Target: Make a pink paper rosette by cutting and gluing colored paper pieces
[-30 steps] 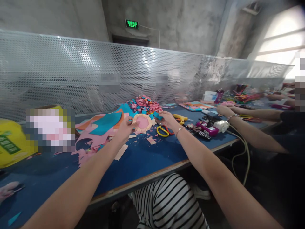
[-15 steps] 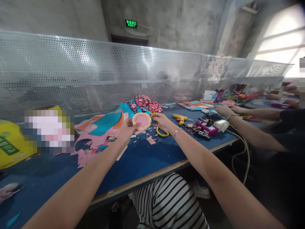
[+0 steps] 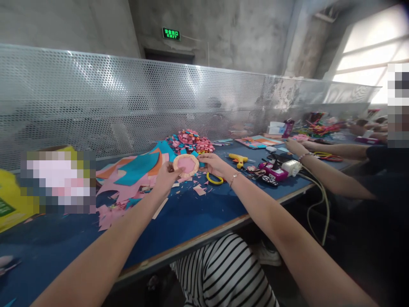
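Note:
A round pink disc (image 3: 185,164) with a peach, petal-like rim is held up above the table, its flat face toward me. My left hand (image 3: 166,175) pinches its left edge, thumb on the front. On the other side, the closed fingers of my right hand (image 3: 214,165) are at the upper right of the rim; whether a small piece is between them is too small to tell. Behind the disc lies a heap of small pink, blue and orange pieces (image 3: 188,140). Yellow-handled scissors (image 3: 214,179) rest just below my right hand, their blades hidden.
Coloured sheets (image 3: 137,168) and pink scraps (image 3: 110,215) cover the left. To the right are a yellow glue gun (image 3: 238,159), a purple-and-white power strip (image 3: 279,170) and its cable (image 3: 324,213). A co-worker's hands (image 3: 297,149) are farther right. A perforated metal screen (image 3: 96,102) stands behind.
My view has shifted slightly, so most things sit a little farther left and lower. Both hands stay at the disc's rim, with little change in their grip.

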Demonstrator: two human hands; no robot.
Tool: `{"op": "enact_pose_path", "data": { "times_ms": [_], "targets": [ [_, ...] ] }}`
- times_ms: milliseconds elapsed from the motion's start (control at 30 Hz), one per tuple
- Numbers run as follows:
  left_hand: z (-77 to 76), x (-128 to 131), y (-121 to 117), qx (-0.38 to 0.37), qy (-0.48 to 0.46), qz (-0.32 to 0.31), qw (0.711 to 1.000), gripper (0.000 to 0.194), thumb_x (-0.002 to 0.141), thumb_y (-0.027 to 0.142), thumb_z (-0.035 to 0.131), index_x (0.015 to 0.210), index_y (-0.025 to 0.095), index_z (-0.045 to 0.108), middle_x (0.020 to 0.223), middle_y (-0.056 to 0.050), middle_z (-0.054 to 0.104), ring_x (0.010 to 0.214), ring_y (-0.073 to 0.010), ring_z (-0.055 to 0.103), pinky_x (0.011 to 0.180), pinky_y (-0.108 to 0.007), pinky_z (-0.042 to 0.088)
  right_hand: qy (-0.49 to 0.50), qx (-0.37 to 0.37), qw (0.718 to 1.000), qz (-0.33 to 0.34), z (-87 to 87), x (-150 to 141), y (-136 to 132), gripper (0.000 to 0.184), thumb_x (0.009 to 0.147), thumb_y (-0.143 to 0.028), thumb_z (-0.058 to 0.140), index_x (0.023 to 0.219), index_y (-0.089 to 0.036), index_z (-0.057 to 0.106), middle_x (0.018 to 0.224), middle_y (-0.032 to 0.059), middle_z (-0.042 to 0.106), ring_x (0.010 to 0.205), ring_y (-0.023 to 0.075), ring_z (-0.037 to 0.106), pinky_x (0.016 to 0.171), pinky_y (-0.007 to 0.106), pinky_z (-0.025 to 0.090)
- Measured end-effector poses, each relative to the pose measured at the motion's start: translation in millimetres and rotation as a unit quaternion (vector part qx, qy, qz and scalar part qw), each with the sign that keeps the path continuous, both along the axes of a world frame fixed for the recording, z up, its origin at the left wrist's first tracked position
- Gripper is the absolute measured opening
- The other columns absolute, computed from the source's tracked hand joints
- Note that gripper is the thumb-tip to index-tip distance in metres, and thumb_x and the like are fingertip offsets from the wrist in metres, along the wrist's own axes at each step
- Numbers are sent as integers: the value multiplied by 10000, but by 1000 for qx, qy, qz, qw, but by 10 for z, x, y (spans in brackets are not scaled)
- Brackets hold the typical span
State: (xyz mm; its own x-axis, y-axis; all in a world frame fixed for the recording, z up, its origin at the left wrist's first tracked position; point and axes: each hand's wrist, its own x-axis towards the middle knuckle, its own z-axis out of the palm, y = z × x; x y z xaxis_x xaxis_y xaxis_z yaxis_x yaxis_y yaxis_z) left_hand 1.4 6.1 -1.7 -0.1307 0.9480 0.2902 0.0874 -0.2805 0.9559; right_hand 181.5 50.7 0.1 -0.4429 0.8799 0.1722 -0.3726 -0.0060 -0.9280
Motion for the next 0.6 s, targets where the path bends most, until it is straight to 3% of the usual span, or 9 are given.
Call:
{"op": "enact_pose_path", "data": {
  "times_ms": [267,600],
  "targets": [
    [-39,-58,59,21,49,48,997,409,469,395,729,701,168,479,619,25,526,567,-132,520,512,-260,419,-9,47,999,10,1,-27,-26,508,451,-180,802,819,-192,452,720,-59,556,629,83,596,662,257,528],
    [-73,-108,127,43,72,44,996,381,475,369,731,683,178,475,583,31,518,548,-133,504,490,-243,388,-30,69,997,-14,1,-44,-11,447,467,-168,771,801,-193,475,661,-69,548,601,79,588,648,243,518]
  ]
}}
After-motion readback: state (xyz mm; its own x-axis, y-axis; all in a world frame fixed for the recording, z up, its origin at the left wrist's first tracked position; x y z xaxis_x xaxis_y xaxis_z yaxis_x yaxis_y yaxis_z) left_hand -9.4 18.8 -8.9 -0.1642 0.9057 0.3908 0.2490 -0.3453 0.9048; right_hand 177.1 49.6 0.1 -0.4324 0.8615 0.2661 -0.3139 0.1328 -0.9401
